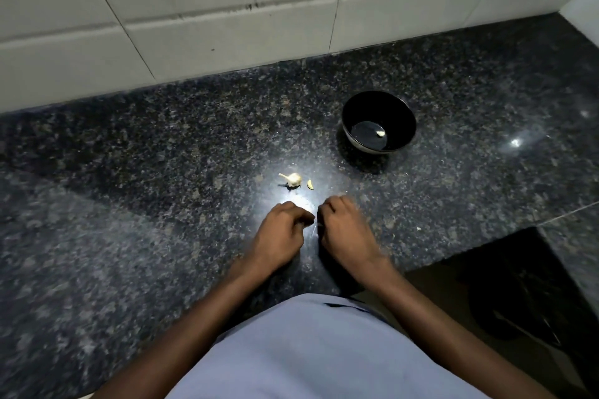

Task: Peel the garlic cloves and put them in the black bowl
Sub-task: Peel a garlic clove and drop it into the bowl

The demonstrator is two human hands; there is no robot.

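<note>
Both hands hover over the counter [129,172], left hand [281,230] and right hand [343,230] curled knuckle to knuckle; whether they pinch a clove, I cannot tell. The black bowl [351,110], one peeled clove [380,133] inside, sits beyond and rightward, nearer the right hand; the garlic head [293,179] and loose clove [310,184] lie just ahead.

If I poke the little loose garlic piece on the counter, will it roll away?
Probably not far. The loose garlic clove looks curved and wedge-like, so it would likely wobble or spin rather than roll. It looks tiny beside the garlic bulb, so probably very light, and the polished granite counter may let it slide.
</note>
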